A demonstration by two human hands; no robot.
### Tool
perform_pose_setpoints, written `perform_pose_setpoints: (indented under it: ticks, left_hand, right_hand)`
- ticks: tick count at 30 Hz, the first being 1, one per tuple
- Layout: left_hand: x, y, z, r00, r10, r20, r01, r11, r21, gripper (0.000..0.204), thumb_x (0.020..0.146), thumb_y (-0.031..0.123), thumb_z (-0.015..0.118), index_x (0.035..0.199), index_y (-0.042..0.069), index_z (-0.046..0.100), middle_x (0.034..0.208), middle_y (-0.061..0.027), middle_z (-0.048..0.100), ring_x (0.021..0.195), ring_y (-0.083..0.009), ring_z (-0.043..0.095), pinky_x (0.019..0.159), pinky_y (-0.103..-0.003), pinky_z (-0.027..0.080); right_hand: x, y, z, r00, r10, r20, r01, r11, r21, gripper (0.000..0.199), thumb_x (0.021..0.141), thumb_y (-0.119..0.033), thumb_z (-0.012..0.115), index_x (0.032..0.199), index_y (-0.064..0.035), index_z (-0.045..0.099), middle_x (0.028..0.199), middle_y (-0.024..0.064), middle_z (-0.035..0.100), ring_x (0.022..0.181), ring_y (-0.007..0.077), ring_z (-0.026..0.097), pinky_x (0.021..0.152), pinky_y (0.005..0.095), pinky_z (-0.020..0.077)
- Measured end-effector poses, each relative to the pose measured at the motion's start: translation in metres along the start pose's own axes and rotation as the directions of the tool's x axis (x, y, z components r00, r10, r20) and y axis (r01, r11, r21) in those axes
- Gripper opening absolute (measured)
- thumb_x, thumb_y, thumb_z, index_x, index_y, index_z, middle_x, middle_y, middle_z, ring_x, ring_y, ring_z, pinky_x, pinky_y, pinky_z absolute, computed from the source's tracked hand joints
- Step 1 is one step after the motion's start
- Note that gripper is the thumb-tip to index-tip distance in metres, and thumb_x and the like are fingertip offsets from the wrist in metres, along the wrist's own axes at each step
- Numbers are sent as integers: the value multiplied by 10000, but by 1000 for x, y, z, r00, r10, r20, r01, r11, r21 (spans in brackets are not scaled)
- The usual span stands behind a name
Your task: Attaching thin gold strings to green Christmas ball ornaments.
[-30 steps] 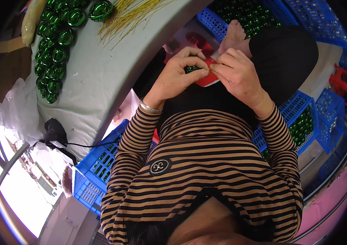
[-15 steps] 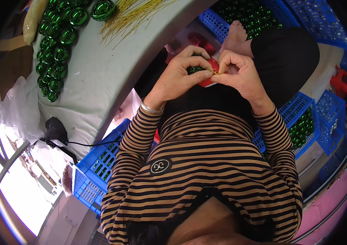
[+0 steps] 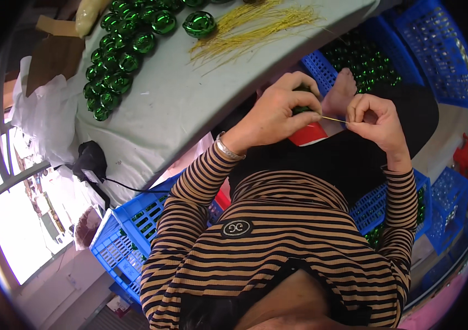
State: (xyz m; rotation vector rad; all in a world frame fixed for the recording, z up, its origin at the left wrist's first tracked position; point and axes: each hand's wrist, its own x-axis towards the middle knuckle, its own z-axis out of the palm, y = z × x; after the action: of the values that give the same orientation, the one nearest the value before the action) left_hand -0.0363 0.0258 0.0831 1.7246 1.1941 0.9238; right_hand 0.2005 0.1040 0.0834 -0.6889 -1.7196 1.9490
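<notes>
Nearest, a striped top [image 3: 278,220] with a round badge [image 3: 237,227] is worn over black trousers [image 3: 294,157]. Above the lap, a shiny green ball [image 3: 300,109] is held in the left hand [image 3: 295,104], whose fingers are curled around it so that much of it is hidden; a bracelet [image 3: 228,147] is worn on that wrist. A thin gold wire [image 3: 334,119] is stretched from the ball to the right hand [image 3: 374,122], where its far end is pinched between thumb and forefinger, with the other fingers folded in. Just below the left hand a red object [image 3: 308,133] is seen, too covered to be identified. Green balls are held in a blue basket [image 3: 110,250] at the left and in another blue basket [image 3: 370,212] at the right. A bare foot [image 3: 342,94] is seen just beyond the hands. On the cloth-covered table [image 3: 162,118], a black object with a cord [image 3: 90,159] is placed near the edge; farther off, a long cluster of green balls [image 3: 118,63], a single green ball [image 3: 199,24] and a loose bundle of gold wires [image 3: 256,30] are laid out. At the far right, more green balls [image 3: 360,60] are piled beside blue plastic crates [image 3: 440,52].
</notes>
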Motion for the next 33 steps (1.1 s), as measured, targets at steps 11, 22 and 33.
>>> perform_pose_setpoints:
  ticks: [11,22,33]
  left_hand:
    - [35,-8,-116,780,422,-463,169,569,805,383,797,164,659,1138,18,563,1104,-173,555,1026,-306,527,900,-388,413]
    - [-24,-34,-141,670,-52,-741,303,930,208,309,886,236,543,1119,36,579,1064,-130,598,877,-233,619,730,-304,505]
    - [-71,-16,-17,900,-432,-54,68,262,-963,491,931,341,454,1286,12,377,1160,-179,529,983,-327,590,717,-394,544]
  right_hand:
    - [32,-73,-84,827,-409,-385,129,805,-579,15,822,-10,595,833,-11,606,793,14,579,738,95,546,684,201,431]
    - [184,9,39,733,-590,338,514,155,-844,137,854,-117,595,874,15,625,743,-15,585,722,77,543,661,241,445]
    - [183,-31,48,943,-321,88,304,722,-621,131,735,-88,618,815,13,641,687,107,624,597,154,574,577,269,449]
